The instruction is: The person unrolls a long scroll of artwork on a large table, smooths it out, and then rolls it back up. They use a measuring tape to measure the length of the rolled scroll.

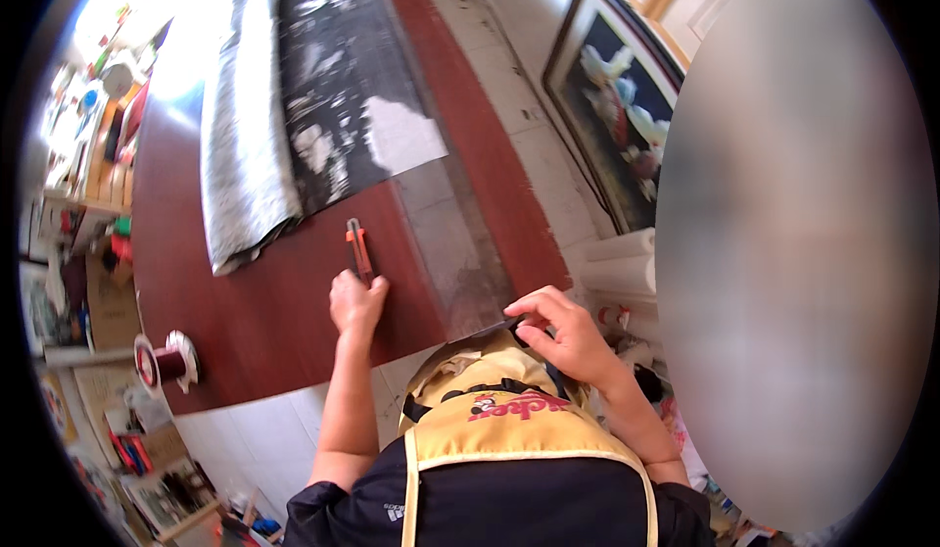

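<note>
My left hand point(355, 302) is closed around an orange utility knife point(358, 253), which points away from me just above or on the dark red tabletop point(304, 327). My right hand point(573, 339) is at the table's near edge, fingers bent and thumb apart from the index finger. Its fingertips are at the near end of a long see-through strip point(441, 238); whether they touch it I cannot tell. Beyond the knife lies a black sheet point(338, 155) with torn white patches. Along its left side runs a folded or rolled grey-white sheet point(240, 145).
A spool of dark red material point(166, 364) stands at the table's near left corner. Cluttered shelves and boxes point(113, 302) line the left. On the right, a framed flower picture point(619, 96) leans by the wall, with white rolls point(619, 265) below it.
</note>
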`<act>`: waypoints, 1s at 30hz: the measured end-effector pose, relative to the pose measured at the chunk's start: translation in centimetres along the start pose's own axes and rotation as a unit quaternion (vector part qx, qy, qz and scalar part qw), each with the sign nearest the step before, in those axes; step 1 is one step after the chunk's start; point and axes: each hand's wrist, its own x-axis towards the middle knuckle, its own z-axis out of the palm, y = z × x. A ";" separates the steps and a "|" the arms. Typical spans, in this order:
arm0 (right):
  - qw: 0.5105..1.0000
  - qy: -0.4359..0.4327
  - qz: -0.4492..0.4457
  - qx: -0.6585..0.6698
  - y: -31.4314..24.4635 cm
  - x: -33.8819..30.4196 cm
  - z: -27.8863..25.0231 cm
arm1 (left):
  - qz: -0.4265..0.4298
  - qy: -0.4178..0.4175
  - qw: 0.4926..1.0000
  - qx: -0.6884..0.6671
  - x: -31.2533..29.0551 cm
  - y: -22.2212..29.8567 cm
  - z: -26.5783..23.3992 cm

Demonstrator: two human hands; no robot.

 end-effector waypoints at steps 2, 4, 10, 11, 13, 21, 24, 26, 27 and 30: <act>1.000 -0.013 0.016 -0.013 1.3 -0.2 -1.7 | 0.012 -0.029 0.997 -0.073 0.5 -1.5 -0.4; 1.000 -0.012 0.019 -0.020 2.8 0.2 -3.7 | 0.009 -0.047 0.969 -0.243 -0.4 0.2 -1.4; 0.979 -0.022 0.049 0.197 8.9 3.6 -8.4 | 0.147 -0.188 0.859 -0.452 -6.6 15.7 -2.2; 0.969 -0.030 0.052 0.241 9.9 4.3 -9.0 | 0.203 -0.203 0.854 -0.433 -7.7 18.9 -1.5; 0.960 -0.031 0.026 0.277 12.6 5.9 -10.7 | 0.204 -0.283 0.794 -0.498 -9.9 25.9 -0.3; 0.887 -0.052 0.157 0.430 15.2 10.5 -21.4 | 0.260 -0.343 0.840 -0.332 -8.6 35.5 0.5; 0.878 -0.036 0.181 0.441 15.8 14.2 -23.2 | 0.235 -0.104 0.894 -0.368 -7.1 33.6 4.5; 0.888 -0.029 0.184 0.420 16.5 16.9 -23.9 | 0.181 0.043 0.928 -0.324 -5.4 32.7 4.7; 0.894 -0.025 0.177 0.411 16.7 18.2 -24.2 | 0.160 0.115 0.930 -0.311 -4.3 31.7 6.0; 0.907 -0.023 0.169 0.385 16.0 22.4 -25.3 | 0.079 0.181 0.942 -0.270 -1.4 31.0 7.7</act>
